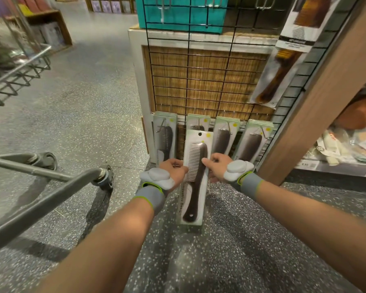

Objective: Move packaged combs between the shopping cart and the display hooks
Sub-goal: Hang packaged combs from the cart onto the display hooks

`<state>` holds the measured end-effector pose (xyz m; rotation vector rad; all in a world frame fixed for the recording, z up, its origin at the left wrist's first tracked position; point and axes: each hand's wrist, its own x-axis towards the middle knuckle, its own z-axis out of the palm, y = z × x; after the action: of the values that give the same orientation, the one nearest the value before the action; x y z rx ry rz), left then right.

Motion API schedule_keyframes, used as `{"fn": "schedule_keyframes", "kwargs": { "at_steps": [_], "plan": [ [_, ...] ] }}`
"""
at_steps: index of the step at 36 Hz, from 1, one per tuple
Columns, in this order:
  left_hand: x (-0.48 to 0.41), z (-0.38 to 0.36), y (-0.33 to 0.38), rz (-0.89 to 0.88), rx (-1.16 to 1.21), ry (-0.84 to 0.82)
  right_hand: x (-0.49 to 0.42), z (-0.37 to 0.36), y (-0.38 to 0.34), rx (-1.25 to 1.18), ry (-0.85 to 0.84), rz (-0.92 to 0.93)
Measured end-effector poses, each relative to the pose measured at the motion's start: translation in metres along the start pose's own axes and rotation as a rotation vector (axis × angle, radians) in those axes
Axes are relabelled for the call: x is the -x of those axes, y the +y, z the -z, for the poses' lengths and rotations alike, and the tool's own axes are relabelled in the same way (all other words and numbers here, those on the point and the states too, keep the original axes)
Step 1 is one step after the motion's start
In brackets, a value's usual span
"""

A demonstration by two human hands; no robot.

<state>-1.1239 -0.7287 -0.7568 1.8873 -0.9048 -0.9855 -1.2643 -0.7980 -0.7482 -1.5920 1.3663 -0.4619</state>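
packaged comb [195, 176]: dark brown, long handle with a small hole at its end, teeth facing 9 o'clock. it sits in a clear pack on a white card, with a hang hole and a yellow dot at the top and print running up the left edge. we hold it upright at centre frame, just in front of the low row of hanging packs [164, 136], its top over the second pack from the left.

left hand [173, 170]: fingers curled, gripping the pack's 9 o'clock edge. right hand [217, 166]: pinching the 3 o'clock edge, thumb on the front. both wrists carry grey bands.

hooks [229, 127] poke through four hanging stacks at 12 o'clock from the comb, fixed to a black wire grid [199, 66] over a woven panel. bigger brown comb packs [277, 77] hang at 2 o'clock.

floor [89, 102]: grey speckled stone, glossy. cart [30, 216] at 9 o'clock, grey tube frame and castor wheels. wooden post [325, 92] slants at 3 o'clock, with a shelf [334, 168] of goods beyond it. teal box [178, 11] at 12 o'clock, top of frame.
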Motion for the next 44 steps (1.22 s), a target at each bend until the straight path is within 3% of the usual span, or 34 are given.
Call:
{"fn": "schedule_keyframes", "kwargs": {
  "at_steps": [20,25,32,36,44],
  "plan": [
    [-0.008,-0.011,0.001,-0.003,0.074,0.046,-0.024,0.003,-0.001,0.152,0.032,0.022],
    [-0.020,-0.013,-0.015,0.042,0.119,0.063,-0.049,-0.003,-0.002,0.087,0.168,0.010],
    [-0.035,-0.009,-0.042,0.105,0.119,0.044,-0.077,-0.005,-0.007,0.057,0.193,-0.047],
    [-0.040,-0.006,-0.051,0.118,0.075,0.020,-0.103,-0.017,0.006,-0.123,0.223,-0.087],
    [-0.022,0.017,-0.024,0.205,-0.051,-0.064,-0.079,-0.020,-0.014,-0.191,-0.006,-0.299]
  ]
}}
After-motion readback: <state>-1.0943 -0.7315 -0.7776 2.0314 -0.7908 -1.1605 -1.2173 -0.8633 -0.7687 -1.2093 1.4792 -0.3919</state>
